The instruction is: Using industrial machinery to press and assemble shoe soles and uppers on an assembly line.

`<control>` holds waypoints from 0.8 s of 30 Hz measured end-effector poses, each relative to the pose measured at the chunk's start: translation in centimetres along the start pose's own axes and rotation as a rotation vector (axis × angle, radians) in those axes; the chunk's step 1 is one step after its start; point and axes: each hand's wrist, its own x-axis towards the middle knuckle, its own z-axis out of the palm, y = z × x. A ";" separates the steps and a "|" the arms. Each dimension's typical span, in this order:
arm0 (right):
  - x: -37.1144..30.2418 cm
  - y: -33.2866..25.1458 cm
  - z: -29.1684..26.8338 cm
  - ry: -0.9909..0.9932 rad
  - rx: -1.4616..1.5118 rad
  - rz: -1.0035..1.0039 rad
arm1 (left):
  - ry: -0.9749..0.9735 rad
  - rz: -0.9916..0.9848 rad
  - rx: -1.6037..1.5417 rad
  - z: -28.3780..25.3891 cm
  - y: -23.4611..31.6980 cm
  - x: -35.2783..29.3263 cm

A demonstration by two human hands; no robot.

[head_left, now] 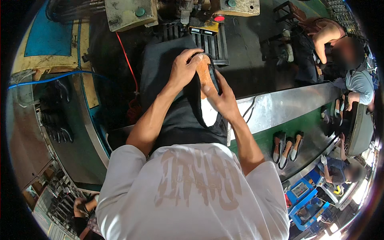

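Holding the shoe above the lap constitutes the current operation. The left hand is clamped on the shoe's far end, its thumb resting on the tan section of the underside. The right hand is closed about the shoe's right edge, its thumb laid across the underside near mid-length and its fingers against the dark upper.

The shoe lies between both hands, underside up, its long axis pointing away from the wearer. The underside is tan at the far part and white at the near part; the dark upper borders it.

Step assessment: the work in hand appears to be manual checking or pressing of the exposed underside. The next move would call for a secure far-end hold, with the right thumb lifted or slid to free the covered area.

Surroundings, referenced to the shoe:
- Below: dark trousers.
- Beyond: a slotted metal grate and two control boxes, one left and one right.
- Right: a metal ledge, then a green belt carrying three shoes; farther off, a co-worker.
- Left: a red cord and, farther out, a blue hose.
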 end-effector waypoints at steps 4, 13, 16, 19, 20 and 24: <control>-1.5 2.3 0.1 0.082 0.148 0.019 | -0.242 -0.151 -0.635 0.9 1.2 -2.7; -6.6 -3.7 1.4 0.126 -0.717 -0.259 | 0.222 -0.083 -0.258 4.5 0.2 -3.2; -7.5 -1.7 2.0 0.115 -0.844 -0.351 | 0.162 -0.004 0.091 1.9 -0.8 -1.0; -7.0 -1.4 1.6 0.096 -0.881 -0.394 | -0.059 -0.132 -0.233 -0.4 0.0 2.1; -6.8 -1.4 1.5 0.088 -0.885 -0.427 | -0.033 -0.067 -0.231 -0.3 -0.5 2.2; -5.7 -1.7 1.3 0.062 -0.864 -0.479 | 0.166 -0.042 -0.101 0.0 -0.4 1.6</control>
